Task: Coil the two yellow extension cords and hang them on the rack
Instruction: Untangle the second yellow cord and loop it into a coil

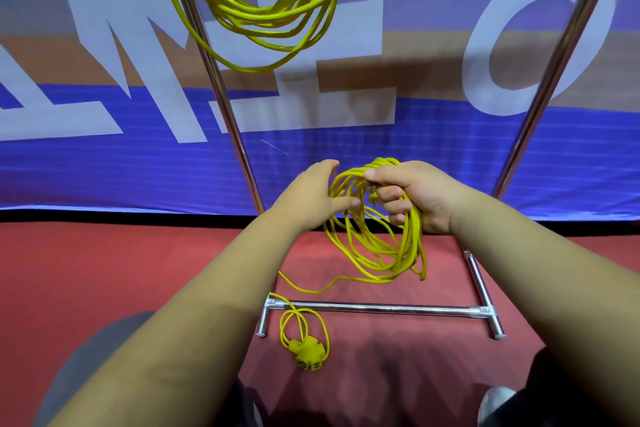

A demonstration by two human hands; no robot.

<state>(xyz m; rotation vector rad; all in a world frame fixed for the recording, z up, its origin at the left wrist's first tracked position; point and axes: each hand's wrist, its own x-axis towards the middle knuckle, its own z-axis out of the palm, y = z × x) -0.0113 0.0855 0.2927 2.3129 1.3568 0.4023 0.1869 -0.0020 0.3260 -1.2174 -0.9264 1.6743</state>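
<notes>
One coiled yellow cord (256, 7) hangs at the top of the head view, in front of the rack's left upright (225, 107). My right hand (412, 196) is shut on the top of the second cord's coil (377, 253), whose loops dangle below it. My left hand (311, 198) touches the coil's left side with fingers spread, gripping nothing. A loose tail runs from the coil down to the floor and ends in a yellow socket block (308, 354) lying beside the rack's base bar (374, 308).
The chrome rack has a right upright (554, 73) and floor feet (485, 298). Behind it hangs a blue banner with big white letters (104, 80). The floor is red carpet (104, 270). My legs and a shoe (495, 402) show at the bottom.
</notes>
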